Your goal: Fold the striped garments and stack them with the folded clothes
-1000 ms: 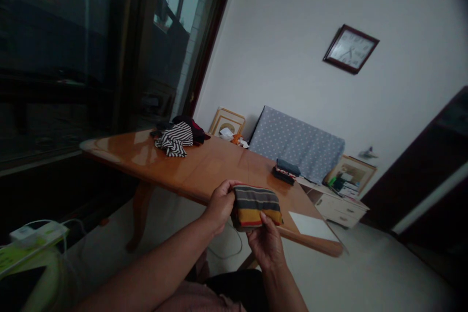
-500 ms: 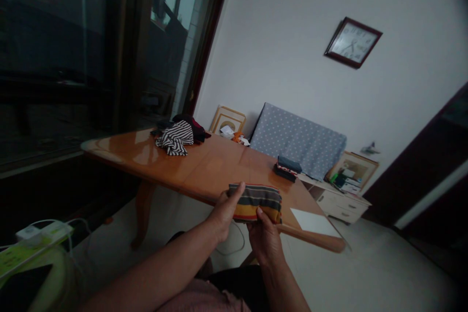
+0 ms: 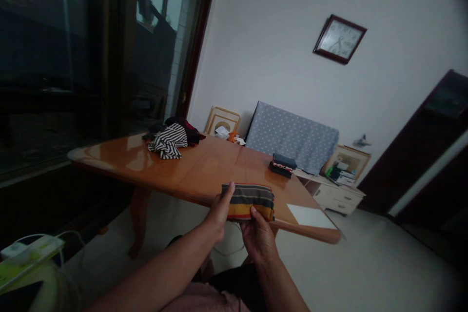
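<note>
Both hands hold a folded striped cloth [image 3: 250, 200], grey, yellow and red, just above the near edge of the wooden table [image 3: 204, 175]. My left hand [image 3: 220, 212] grips its left end, thumb on top and fingers hidden beneath. At the lower right edge, my right hand [image 3: 259, 236] pinches it with the thumb on the front face and the fingers under it. The cloth is a compact flat rectangle; whether it is a garment I cannot tell.
On the table's far left lies a crumpled black-and-white striped cloth [image 3: 170, 141] beside dark clothes [image 3: 188, 129]. A small folded stack [image 3: 282, 165] and a white sheet [image 3: 310, 216] are on the right. A power strip [image 3: 31, 258] sits at lower left.
The view has turned slightly, so the table and wall clock appear further left. Both hands keep their hold on the folded striped cloth, which looks unchanged.
</note>
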`<state>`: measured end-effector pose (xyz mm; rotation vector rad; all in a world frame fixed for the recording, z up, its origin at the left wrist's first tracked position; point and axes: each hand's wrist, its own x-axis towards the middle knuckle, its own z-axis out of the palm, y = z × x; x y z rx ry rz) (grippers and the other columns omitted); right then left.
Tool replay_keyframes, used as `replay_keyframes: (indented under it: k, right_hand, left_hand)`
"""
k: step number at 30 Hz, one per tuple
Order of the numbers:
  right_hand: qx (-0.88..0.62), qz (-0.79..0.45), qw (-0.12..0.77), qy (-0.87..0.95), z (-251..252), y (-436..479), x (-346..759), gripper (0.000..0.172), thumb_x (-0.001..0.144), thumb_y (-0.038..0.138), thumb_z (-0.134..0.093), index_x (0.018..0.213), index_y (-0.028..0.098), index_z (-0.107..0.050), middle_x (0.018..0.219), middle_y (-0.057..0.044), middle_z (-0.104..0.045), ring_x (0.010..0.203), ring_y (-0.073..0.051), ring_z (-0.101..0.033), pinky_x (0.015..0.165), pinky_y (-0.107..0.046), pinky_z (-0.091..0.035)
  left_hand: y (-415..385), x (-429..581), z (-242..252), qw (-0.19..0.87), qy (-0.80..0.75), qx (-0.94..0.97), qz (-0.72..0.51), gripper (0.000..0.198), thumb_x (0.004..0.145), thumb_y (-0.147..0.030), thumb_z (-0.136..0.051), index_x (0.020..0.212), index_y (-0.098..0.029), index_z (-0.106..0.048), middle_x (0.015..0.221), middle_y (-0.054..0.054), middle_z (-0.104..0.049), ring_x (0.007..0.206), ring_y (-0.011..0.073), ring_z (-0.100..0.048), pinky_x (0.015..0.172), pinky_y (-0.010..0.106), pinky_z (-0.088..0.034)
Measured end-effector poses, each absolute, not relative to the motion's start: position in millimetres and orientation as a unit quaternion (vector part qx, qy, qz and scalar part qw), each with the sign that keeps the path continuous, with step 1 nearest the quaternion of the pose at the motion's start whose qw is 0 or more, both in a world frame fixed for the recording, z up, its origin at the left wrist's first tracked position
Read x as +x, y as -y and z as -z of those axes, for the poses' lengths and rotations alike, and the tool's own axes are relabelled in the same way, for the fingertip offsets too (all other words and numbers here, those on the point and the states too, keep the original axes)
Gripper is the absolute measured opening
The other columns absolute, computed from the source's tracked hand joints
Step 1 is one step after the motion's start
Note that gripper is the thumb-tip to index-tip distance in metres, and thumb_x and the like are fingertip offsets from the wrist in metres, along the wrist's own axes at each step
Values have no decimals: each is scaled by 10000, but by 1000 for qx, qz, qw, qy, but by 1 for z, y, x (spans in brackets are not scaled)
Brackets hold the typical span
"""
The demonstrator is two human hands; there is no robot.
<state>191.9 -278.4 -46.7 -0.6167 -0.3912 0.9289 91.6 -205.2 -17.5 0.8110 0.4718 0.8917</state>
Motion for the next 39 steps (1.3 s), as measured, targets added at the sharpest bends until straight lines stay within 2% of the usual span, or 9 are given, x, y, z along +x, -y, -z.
replay_keyframes:
  k: [3,8,12,18,26,31,39]
  right_hand:
    - [-299,-428,832,187,46,278,191,473,781,159,-773,1230,259,-666,1193,-26,-734,1098,-212,-691,945,-362,-579]
    - [-293,-410,844,185,45,276,191,453,787,177,-768,1220,258,-666,1164,-26,-743,1068,-214,-700,942,-367,-573]
    - [-288,-407,846,187,43,277,189,472,783,178,-767,1234,261,-658,1184,-30,-735,1071,-219,-697,948,-380,-569]
    - [-269,-424,847,177,39,278,187,451,763,166,-780,1194,252,-680,1177,-30,-739,1113,-232,-682,980,-396,-553]
    - [-318,-359,855,199,46,277,186,446,752,245,-815,1178,243,-684,1121,-48,-752,1052,-237,-698,927,-406,-560]
    - [-296,-376,851,216,39,281,179,414,767,233,-805,1165,241,-693,1141,-42,-748,1082,-232,-690,966,-404,-543]
    - [-255,-434,842,193,33,284,176,395,744,167,-789,1123,237,-705,1136,-28,-754,1118,-226,-678,986,-386,-547]
  left_hand:
    - [208,87,14,817,-217,393,-362,702,767,-716,-671,1211,-172,-678,1133,138,-735,982,294,-706,767,368,-561]
    - [212,87,8,807,-203,417,-366,658,768,-666,-709,1194,-165,-698,1146,142,-737,985,301,-712,783,381,-566]
    - [211,91,9,763,-226,436,-421,592,744,-583,-783,1126,-134,-725,1110,156,-747,1010,299,-707,857,373,-543]
    - [201,94,21,726,-177,468,-471,579,810,-570,-733,1205,-149,-686,1146,136,-736,1076,267,-682,966,368,-501]
    - [192,92,8,821,-265,402,-307,694,753,-674,-718,1217,-160,-671,1064,150,-755,904,288,-728,741,372,-566]
    - [197,97,12,787,-269,407,-378,666,731,-641,-763,1186,-161,-687,1021,128,-765,873,258,-734,757,345,-570]
    - [191,103,18,727,-248,434,-471,607,700,-585,-817,1067,-115,-706,945,129,-769,855,256,-741,830,365,-571]
